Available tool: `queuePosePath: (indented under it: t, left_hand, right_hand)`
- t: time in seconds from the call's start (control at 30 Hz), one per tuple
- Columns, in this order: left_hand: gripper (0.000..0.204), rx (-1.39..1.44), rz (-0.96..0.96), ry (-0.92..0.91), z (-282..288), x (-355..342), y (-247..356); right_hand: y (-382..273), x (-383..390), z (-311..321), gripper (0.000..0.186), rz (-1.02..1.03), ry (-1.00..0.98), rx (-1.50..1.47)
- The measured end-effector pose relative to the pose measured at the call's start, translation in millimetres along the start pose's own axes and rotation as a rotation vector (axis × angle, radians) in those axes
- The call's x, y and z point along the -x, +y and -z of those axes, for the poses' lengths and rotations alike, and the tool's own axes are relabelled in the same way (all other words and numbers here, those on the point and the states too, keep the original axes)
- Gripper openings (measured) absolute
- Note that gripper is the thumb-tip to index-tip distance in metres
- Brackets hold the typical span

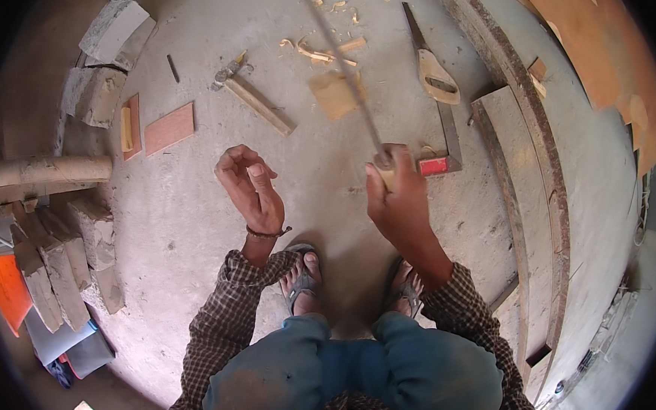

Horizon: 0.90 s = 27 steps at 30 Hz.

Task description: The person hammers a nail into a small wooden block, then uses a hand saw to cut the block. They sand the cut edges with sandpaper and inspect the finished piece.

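My right hand (403, 208) is closed round the light wooden handle of a long, thin, file-like metal tool (359, 105). Its shaft points away from me and is smeared by motion. To the left, my left hand (250, 191) hovers above the floor with loosely bent fingers, thumb apart, holding nothing. Beyond the hands, a tan square piece of wood (330, 93) lies flat, partly behind the shaft. A hammer (258, 104) with a wooden handle rests ahead of my left hand. Right of the tool lie a handsaw (434, 74) and a try square (453, 141) with a red part.
Wood shavings (319, 54) are scattered at the far side. Reddish flat boards (169, 130) and a thin dark rod (172, 68) lie left. Blocks (60, 274) are stacked along the left edge. Long curved-looking beams (543, 154) run down the right. My sandaled feet (301, 282) are close below.
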State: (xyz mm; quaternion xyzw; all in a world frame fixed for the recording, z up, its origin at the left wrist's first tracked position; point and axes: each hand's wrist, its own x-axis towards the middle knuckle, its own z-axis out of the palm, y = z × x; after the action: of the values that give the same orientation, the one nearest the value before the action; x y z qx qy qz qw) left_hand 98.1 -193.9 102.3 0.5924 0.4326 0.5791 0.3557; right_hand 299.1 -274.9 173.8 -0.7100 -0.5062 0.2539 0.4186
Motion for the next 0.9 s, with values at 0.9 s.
queuePosePath:
  t: [0.9]
  left_hand:
    - [0.041, -0.484, 0.17, -0.312, -5.7, 5.5, -37.9]
  right_hand:
    - [106.1, 36.3, -28.8, 0.03, -0.307, -0.219, -0.076]
